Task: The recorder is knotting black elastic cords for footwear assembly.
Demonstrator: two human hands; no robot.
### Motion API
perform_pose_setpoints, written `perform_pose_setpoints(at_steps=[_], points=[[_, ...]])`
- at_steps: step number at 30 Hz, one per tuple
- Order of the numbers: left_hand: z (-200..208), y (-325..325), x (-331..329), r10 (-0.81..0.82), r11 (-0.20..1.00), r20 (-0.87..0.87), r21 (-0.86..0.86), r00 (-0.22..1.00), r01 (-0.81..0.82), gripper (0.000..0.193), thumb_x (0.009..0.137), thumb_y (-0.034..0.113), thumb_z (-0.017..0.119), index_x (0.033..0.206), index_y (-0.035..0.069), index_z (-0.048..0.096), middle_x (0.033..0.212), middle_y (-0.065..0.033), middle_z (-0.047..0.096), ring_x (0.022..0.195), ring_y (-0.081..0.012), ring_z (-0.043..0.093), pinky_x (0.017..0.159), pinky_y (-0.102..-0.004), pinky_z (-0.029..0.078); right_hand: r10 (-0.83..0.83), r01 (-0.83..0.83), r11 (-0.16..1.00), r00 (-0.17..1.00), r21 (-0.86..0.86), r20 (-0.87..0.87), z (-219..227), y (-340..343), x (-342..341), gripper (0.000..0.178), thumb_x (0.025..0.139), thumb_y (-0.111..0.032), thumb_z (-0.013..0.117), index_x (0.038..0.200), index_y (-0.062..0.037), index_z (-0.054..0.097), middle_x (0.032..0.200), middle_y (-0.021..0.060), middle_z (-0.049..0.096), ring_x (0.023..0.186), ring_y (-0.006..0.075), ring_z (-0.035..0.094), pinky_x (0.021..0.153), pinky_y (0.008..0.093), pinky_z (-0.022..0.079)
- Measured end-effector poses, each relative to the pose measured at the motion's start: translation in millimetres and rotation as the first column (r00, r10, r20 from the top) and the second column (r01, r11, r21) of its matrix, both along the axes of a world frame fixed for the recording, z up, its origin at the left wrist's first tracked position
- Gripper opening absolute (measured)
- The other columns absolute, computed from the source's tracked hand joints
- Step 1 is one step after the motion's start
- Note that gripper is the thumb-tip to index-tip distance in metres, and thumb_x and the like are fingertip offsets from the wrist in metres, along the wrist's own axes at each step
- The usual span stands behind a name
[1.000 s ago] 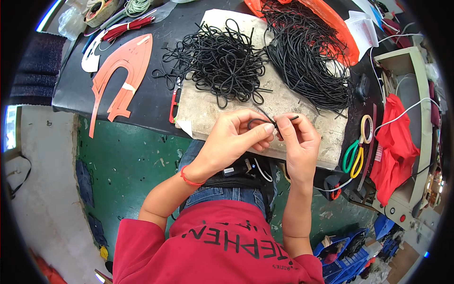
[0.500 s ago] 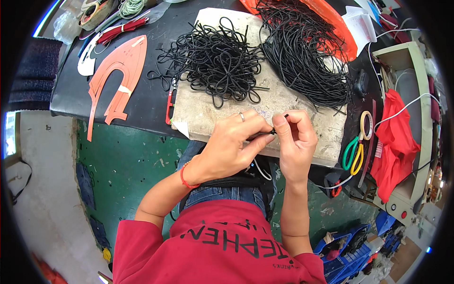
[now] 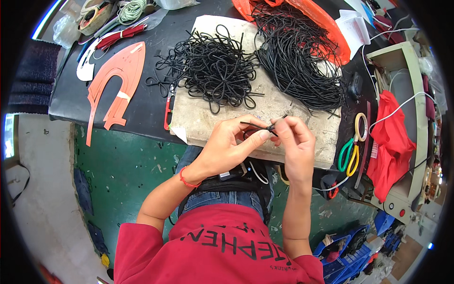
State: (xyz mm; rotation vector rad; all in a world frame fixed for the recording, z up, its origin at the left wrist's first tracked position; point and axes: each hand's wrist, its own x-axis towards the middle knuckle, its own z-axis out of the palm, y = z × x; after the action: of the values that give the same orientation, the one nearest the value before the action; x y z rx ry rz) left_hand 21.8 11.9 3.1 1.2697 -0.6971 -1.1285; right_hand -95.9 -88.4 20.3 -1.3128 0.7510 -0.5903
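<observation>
Over the near edge of a pale worn board (image 3: 198, 120), my two hands meet on a short black cord (image 3: 255, 126). My left hand (image 3: 231, 144) pinches it between thumb and fingers, with a loose end sticking out to the left. At the cord's right part, my right hand (image 3: 294, 139) closes thumb and fingertips beside a small crossing or knot. Beyond them on the board lies a tangled heap of looped black cords (image 3: 220, 71). To its right spreads a bundle of long, straighter black cords (image 3: 302, 61), partly inside an orange-red plastic bag (image 3: 338, 31).
Orange pattern pieces (image 3: 118, 71) lie on the black table at left, near a folded red umbrella (image 3: 120, 38). At right are scissors with green and yellow handles (image 3: 349, 156), a tape roll (image 3: 361, 127), red cloth (image 3: 390, 142) and a pale metal housing (image 3: 411, 71) with a white cable.
The fingers of my left hand have opened out somewhat, so more of the cord and its left end show. My right hand stays pinched at nearly the same place.
</observation>
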Motion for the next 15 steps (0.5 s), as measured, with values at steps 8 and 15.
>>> perform_pose_setpoints(at_steps=[8, 15], points=[[7, 2, 8, -0.185, 0.982, -0.193, 0.002, 0.964, 0.189, 0.023, 0.09, 0.021, 0.053, 0.084, -0.001, 0.058, 0.062, 0.0008, 0.052, 0.056, -0.0048, 0.047, 0.053, -0.0197, 0.038, 0.063, -0.1, 0.779, 0.995, -0.619, -0.082, 2, 2, 0, 0.01, 0.08, -0.003, 0.061, 0.078, 0.0007, 0.052, 0.072, 0.0089, 0.051, 0.061, 0.0145, 0.051, 0.054, 0.0243, 0.042], [8, 1, 7, -0.162, 0.985, -0.335, -0.001, 0.928, 0.172, 0.021, 0.089, 0.018, 0.054, 0.091, -0.003, 0.057, 0.069, -0.0019, 0.056, 0.061, -0.0067, 0.051, 0.059, -0.0209, 0.042, -0.02, -0.036, 0.931, 0.989, -0.363, -0.148, -2, 9, -1, 0.014, 0.084, -0.007, 0.059, 0.076, 0.0001, 0.05, 0.072, 0.0035, 0.052, 0.056, 0.008, 0.047, 0.051, 0.0223, 0.04]])
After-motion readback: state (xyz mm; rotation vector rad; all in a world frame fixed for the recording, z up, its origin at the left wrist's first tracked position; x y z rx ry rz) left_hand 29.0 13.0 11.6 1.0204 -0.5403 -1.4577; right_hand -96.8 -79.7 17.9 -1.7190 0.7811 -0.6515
